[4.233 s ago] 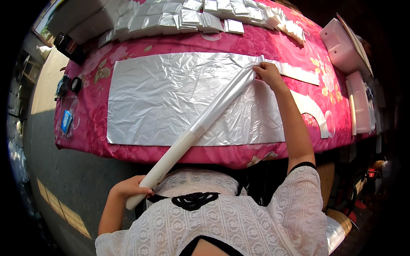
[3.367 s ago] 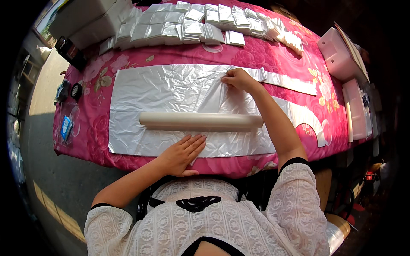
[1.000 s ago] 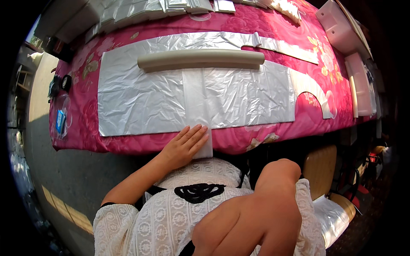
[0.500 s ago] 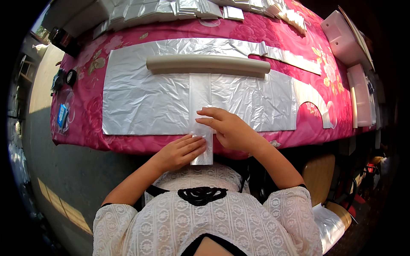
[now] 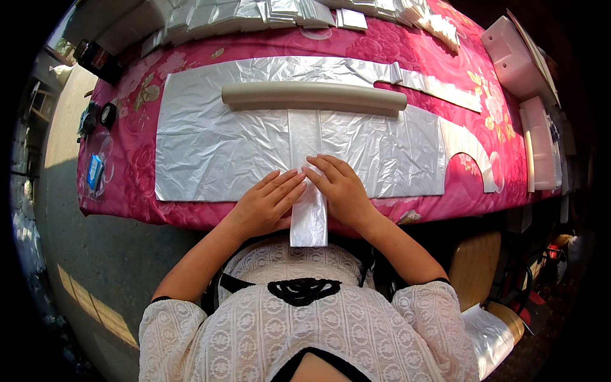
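A stack of silvery white plastic bags (image 5: 210,146) lies flat on the table, with cut-out handle ends at the right. Across it rests a long grey tube (image 5: 312,97). From under the tube a narrow folded plastic strip (image 5: 309,223) runs toward me and hangs past the table's front edge. My left hand (image 5: 267,202) lies on the strip's left side, fingers stretched out. On its right side is my right hand (image 5: 340,190), fingers extended and slightly apart. The fingertips of both hands nearly meet over the strip, covering part of it.
A pink flowered cloth (image 5: 137,165) covers the table. Folded plastic bundles (image 5: 242,16) line the far edge. At the left are a black jar (image 5: 97,60), a tape roll (image 5: 107,115) and a blue packet (image 5: 94,172). White boxes (image 5: 541,143) stand at the right, above a wooden chair (image 5: 476,267).
My left hand has moved up and forward along the strip, baring its near end. The right hand has shifted slightly right, and its fingers now lie lower against the strip.
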Available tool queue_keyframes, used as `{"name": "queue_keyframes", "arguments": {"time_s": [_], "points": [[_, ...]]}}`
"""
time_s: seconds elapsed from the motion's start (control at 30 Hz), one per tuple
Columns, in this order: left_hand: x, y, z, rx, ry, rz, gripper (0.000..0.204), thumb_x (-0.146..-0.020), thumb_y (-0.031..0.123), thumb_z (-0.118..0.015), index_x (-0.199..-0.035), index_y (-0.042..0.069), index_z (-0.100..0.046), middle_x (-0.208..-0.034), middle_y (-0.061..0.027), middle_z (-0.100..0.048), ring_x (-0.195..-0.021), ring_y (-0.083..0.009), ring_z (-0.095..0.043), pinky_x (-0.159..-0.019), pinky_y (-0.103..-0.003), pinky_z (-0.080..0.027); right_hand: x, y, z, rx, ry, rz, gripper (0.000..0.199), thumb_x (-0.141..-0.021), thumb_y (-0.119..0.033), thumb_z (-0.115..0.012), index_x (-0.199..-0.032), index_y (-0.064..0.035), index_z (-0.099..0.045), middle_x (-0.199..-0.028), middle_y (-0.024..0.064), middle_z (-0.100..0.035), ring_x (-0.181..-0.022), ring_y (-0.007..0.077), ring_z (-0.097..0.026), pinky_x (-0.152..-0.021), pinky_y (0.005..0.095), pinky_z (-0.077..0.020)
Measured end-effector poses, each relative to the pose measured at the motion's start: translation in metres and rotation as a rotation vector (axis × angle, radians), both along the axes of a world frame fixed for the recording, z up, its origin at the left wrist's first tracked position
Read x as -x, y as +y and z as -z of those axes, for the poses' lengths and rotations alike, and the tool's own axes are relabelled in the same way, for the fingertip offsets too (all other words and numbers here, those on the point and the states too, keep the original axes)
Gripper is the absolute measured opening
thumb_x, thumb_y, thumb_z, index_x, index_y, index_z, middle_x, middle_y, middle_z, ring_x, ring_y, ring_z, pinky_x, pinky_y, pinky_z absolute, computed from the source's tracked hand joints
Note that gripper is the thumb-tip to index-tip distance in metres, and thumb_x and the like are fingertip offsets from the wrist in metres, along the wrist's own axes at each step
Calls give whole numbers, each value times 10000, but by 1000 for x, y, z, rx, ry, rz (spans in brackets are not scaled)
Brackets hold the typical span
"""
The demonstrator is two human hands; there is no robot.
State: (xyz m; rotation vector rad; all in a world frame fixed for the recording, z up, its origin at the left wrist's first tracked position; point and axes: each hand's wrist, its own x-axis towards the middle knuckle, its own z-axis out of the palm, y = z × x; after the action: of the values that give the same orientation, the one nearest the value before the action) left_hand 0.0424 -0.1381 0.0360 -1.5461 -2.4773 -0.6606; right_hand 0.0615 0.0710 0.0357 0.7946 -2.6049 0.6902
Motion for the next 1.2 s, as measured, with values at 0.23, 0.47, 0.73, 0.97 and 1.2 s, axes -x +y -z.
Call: {"name": "queue_keyframes", "arguments": {"time_s": [0.23, 0.47, 0.73, 0.97, 1.2], "points": [[3, 1, -1, 59, -53, -58, 599, -681, 207, -631, -1220, -1, -478, -1246, -141, -505, -1156, -260, -487, -1011, -405, -331, 1, 4, 4, 26, -47, -30, 336, -687, -25, -549, -1018, -31, -603, -1056, 110, -587, -977, 278, -556, -852, 364, -454], [9, -1, 2, -9, -41, -23, 606, -681, 264, -591, -1209, -14, -485, -1171, -157, -549, -1068, -284, -538, -906, -393, -400, -1, 9, 1, -35, -27, -55, 287, -703, -85, -563, -981, -34, -613, -1000, 95, -595, -917, 250, -569, -798, 344, -462], [27, 6, -22, -88, -653, -237, 531, -872, 395, -465, -1190, -30, -489, -948, -143, -627, -893, -304, -595, -812, -366, -428, 23, 10, -13, 222, -473, 128, 158, -767, -110, -604, -897, -31, -646, -753, 68, -647, -668, 248, -598, -609, 316, -484], [23, 27, -12, -406, -452, -472, 603, -893, 328, -458, -1322, -60, -285, -1338, -252, -344, -1218, -367, -380, -985, -407, -335, 57, 12, -14, 513, -1009, 334, 195, -794, -137, -585, -797, 53, -627, -591, 116, -615, -507, 154, -612, -501, 278, -483], [0, 44, 17, 111, -168, -332, 853, -786, 389, -576, -1380, -61, -161, -1440, -245, -169, -1355, -355, -146, -1086, -479, -107, 63, 10, -13, 442, -1016, 357, 197, -762, -155, -599, -749, 41, -616, -599, 127, -619, -511, 184, -620, -520, 298, -490]]}}
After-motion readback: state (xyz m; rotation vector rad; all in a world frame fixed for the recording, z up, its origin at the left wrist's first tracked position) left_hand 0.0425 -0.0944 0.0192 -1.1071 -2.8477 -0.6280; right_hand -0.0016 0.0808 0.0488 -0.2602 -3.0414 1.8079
